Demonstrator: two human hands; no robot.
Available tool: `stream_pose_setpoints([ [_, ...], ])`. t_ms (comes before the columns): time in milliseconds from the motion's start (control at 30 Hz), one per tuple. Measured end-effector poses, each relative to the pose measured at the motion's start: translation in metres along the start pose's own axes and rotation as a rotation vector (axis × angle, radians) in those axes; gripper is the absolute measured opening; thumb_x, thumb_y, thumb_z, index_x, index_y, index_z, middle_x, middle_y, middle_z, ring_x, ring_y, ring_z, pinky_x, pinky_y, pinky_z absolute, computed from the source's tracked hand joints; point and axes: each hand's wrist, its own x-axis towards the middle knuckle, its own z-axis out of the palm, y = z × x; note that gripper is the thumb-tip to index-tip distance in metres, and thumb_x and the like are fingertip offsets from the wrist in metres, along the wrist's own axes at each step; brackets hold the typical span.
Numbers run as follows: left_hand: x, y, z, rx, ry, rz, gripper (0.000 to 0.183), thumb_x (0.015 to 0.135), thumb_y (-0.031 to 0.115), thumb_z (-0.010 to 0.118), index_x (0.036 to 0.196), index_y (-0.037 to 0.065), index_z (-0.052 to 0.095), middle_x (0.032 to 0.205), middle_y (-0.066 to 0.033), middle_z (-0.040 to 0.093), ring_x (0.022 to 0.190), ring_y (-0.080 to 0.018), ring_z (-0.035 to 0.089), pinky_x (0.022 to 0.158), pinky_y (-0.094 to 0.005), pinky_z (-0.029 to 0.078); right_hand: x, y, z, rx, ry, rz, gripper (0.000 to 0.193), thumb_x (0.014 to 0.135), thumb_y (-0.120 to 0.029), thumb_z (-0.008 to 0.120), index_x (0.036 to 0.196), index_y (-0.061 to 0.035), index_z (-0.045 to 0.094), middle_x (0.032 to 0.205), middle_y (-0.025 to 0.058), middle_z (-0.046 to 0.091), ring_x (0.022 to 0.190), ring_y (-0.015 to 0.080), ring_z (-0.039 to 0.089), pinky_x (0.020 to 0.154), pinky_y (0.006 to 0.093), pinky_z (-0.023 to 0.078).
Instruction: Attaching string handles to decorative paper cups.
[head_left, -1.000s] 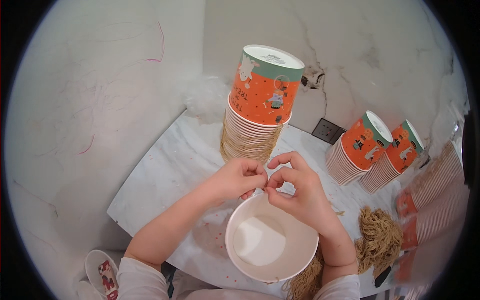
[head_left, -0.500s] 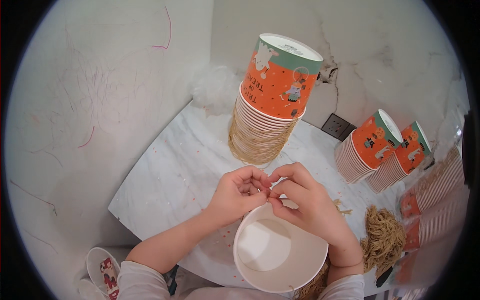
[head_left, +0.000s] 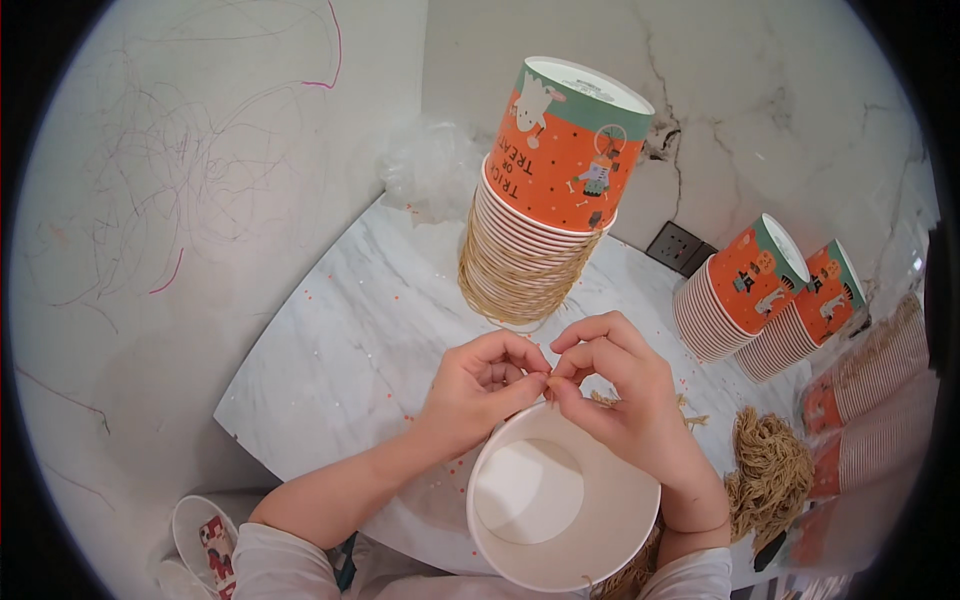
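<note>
A white-lined paper bucket (head_left: 622, 500) tilts toward me at the table's near edge, its open mouth facing up. Just above its far rim my left hand (head_left: 478, 390) and my right hand (head_left: 622, 385) meet, thumbs and forefingers pinched together. A short bit of tan cord shows beneath the fingertips at the rim; most of it is hidden by the fingers. Another cord end (head_left: 588, 580) pokes through the near rim. Beyond my hands stands a tall stack of upside-down orange and green paper buckets (head_left: 568, 160), with tan cord handles (head_left: 515, 285) looped around its lower part.
A bundle of tan cord (head_left: 770, 470) lies right of my right forearm. Two shorter bucket stacks (head_left: 742, 290) stand at the right, beside a black socket block (head_left: 680, 249) and a shiny reflecting surface. Clear plastic wrap (head_left: 432, 170) sits in the far corner. A white bin (head_left: 190, 530) is at lower left.
My pinched fingertips have risen slightly off the bucket's far rim and shifted a little to the right. The right hand's upper fingers are lifted higher. The bucket has barely moved.
</note>
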Motion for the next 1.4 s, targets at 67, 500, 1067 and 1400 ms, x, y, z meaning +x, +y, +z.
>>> stream_pose_setpoints([
  [67, -0.002, -0.004, 0.002, -0.022, 0.025, 0.010, 0.012, 0.092, -0.001, 0.063, 0.104, -0.002, 0.062, 0.095, -0.0040, 0.067, 0.082, -0.0061, 0.065, 0.071, -0.0203, 0.053, 0.001, 0.003, 0.001, 0.042, 0.012, 0.025, 0.012, 0.087, 0.003, 0.069, 0.094, 0.0020, 0.059, 0.111, 0.0117, 0.057, 0.083, 0.0175, 0.067, 0.072, 0.0292, 0.055],
  [500, -0.006, -0.016, 0.005, -0.082, 0.062, 0.088, 0.012, 0.096, 0.004, 0.064, 0.107, 0.001, 0.059, 0.097, -0.0035, 0.067, 0.085, -0.0049, 0.063, 0.073, -0.0203, 0.051, 0.003, 0.009, 0.002, 0.137, -0.015, 0.103, 0.005, 0.093, 0.003, 0.060, 0.097, 0.0032, 0.057, 0.111, 0.0131, 0.055, 0.080, 0.0185, 0.064, 0.071, 0.0299, 0.052],
  [1067, -0.005, -0.023, 0.002, -0.050, 0.070, 0.142, 0.012, 0.096, 0.001, 0.063, 0.108, 0.000, 0.063, 0.098, -0.0058, 0.069, 0.086, -0.0068, 0.064, 0.073, -0.0212, 0.052, 0.001, 0.010, -0.001, 0.095, -0.039, 0.132, 0.009, 0.094, -0.002, 0.061, 0.102, 0.0001, 0.056, 0.107, 0.0110, 0.056, 0.086, 0.0213, 0.063, 0.073, 0.0321, 0.052],
  [1400, -0.006, -0.019, 0.005, 0.029, 0.102, 0.193, 0.012, 0.094, -0.001, 0.065, 0.106, -0.001, 0.064, 0.095, -0.0048, 0.069, 0.081, -0.0048, 0.062, 0.070, -0.0203, 0.051, 0.001, 0.010, 0.001, 0.083, 0.002, 0.124, 0.015, 0.093, -0.005, 0.065, 0.103, -0.0019, 0.055, 0.110, 0.0109, 0.054, 0.082, 0.0209, 0.065, 0.069, 0.0322, 0.053],
])
